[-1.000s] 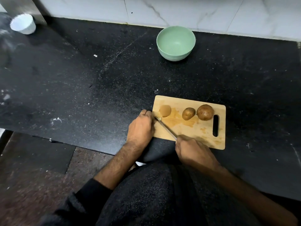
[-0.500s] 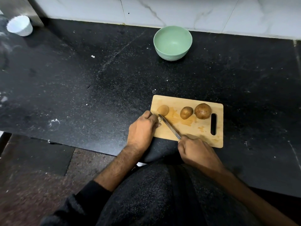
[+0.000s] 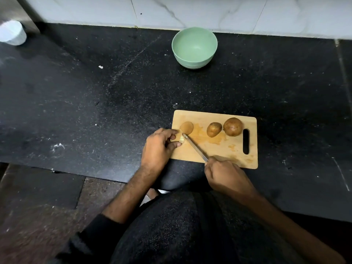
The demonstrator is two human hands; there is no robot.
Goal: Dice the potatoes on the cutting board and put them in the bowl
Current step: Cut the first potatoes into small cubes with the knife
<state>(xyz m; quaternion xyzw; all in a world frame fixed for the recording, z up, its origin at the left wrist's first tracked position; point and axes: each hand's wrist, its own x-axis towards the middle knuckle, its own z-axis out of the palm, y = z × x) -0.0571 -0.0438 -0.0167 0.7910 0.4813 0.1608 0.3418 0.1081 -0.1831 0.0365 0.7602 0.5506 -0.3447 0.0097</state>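
Observation:
A wooden cutting board lies on the black counter. On it sit a potato half at the left, a small whole potato and a larger one near the handle slot. My left hand pinches a pale cut potato piece at the board's left edge. My right hand grips a knife by the handle, its tip resting against that piece. The green bowl stands empty at the back near the wall.
A white cup stands at the far left back corner. The counter's front edge runs just below my hands, with a dark floor beneath. A tiled wall closes off the back.
My left hand has shifted slightly, showing the pale cut piece between its fingers. The knife tip stays by that piece. The potatoes on the board have not moved.

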